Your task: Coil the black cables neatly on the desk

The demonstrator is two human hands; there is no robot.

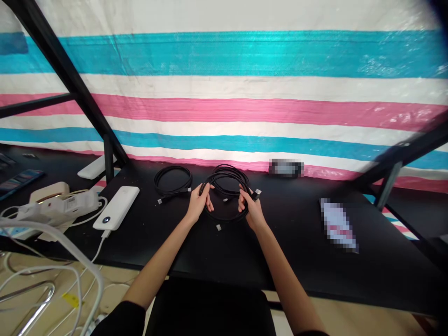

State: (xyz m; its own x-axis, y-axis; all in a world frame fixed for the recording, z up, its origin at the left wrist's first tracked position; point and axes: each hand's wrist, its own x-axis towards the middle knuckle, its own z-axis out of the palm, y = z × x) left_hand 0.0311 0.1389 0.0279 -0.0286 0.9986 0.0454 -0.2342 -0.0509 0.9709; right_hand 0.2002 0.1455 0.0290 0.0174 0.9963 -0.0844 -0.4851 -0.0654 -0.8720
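A black cable [224, 219] is looped into a coil, held up between my two hands over the black table. My left hand [199, 203] has its fingers wrapped round the coil's left side. On the opposite side my right hand [251, 207] grips the coil, and a silver-tipped cable plug [257, 192] sticks out above it. Just behind my hands lies another coiled black cable [233, 170], partly hidden by the held one. To the left rests a further black cable coil [173, 169], its two plugs showing. A small pale plug tip [219, 227] shows below the held loop.
A white power bank [117, 207] with a cable lies left on the table [294, 252]. Beyond it are a white power strip [66, 205] and a phone [21, 183]. Blurred items sit at the back [286, 168] and right [339, 225]. Black metal struts [70, 79] slant at both sides.
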